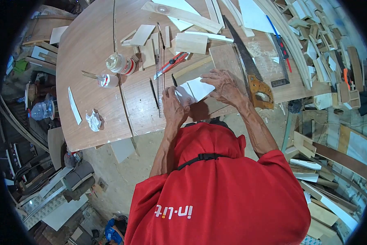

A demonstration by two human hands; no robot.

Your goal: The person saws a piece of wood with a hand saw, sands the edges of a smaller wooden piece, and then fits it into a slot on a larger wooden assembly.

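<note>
Close to the table's front edge, a small white board (200, 89) with a dark line across it lies between my hands. My left hand (175, 107) is closed on its left end, fingertips over the edge. On the opposite end, my right hand (223, 86) grips with bent fingers. A larger wooden board (226, 59) sits just beyond my right hand. Ahead of my hands are a red utility knife (172, 64) and a dark pen-like stick (154, 93). The undersides of the white board and my fingers are hidden.
A handsaw (242, 49) lies right of my right hand, its wooden handle (260, 93) at the table edge. An open jar (120, 64) and a small brush jar (108, 80) stand left, near a crumpled white cloth (94, 120). Wood offcuts (191, 43) cover the far side.
</note>
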